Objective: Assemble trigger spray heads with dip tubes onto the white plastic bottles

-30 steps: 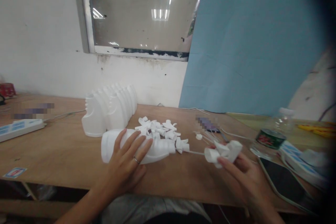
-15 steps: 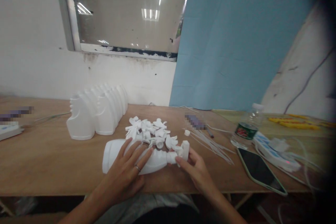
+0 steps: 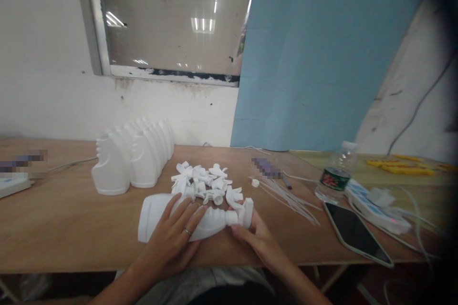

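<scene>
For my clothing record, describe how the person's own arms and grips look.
The left grip is an ungloved hand with a thin silver-coloured ring. The right grip is also ungloved; no ring shows there, though part of it is hidden. No sleeves or wristbands show.

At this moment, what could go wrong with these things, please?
The bottle lies on its side under the left hand, so it might roll. The sprayer in the right hand, at the bottle's neck, could sit crooked. The phone lies near the front edge of the table; a bump might drop it.
</scene>
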Motion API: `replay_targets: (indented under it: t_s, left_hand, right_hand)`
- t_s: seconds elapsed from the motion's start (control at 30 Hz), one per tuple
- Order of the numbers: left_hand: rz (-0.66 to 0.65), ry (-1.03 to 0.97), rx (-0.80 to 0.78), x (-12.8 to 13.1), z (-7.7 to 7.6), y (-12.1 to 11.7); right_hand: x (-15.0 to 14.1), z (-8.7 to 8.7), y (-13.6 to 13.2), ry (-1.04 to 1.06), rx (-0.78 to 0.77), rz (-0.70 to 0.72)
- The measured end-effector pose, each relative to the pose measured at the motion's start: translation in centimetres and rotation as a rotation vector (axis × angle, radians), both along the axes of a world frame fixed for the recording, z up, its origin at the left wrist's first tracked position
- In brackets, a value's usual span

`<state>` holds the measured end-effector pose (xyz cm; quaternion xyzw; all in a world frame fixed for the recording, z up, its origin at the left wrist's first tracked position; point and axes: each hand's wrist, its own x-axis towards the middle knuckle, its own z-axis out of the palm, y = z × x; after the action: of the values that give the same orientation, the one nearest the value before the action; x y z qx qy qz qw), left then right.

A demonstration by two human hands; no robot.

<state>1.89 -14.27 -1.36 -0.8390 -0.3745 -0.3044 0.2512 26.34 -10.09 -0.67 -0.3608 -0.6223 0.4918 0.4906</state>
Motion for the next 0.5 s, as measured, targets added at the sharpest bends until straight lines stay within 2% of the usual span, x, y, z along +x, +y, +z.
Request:
replay_targets:
  t_s: [0.1, 0.23, 0.4, 0.5]
  left_hand:
    - [-0.003, 0.025, -0.014, 0.00, 0.02, -0.07]
    - [0.006, 0.023, -0.011, -0.05, -0.11, -0.01]
    - [-0.004, 0.046, -0.011, -0.20, -0.34, 0.11]
    - [0.009, 0.054, -0.022, -0.26, -0.40, 0.10]
  right_hand:
    - [-0.34, 0.43, -0.29, -0.068, 0.000, -0.005]
    - [-0.39, 0.63, -0.42, -0.031, 0.043, 0.012]
    - [-0.10, 0.02, 0.00, -0.130, 0.028, 0.004]
    - [0.01, -0.33, 0.19, -0.121, 0.065, 0.009]
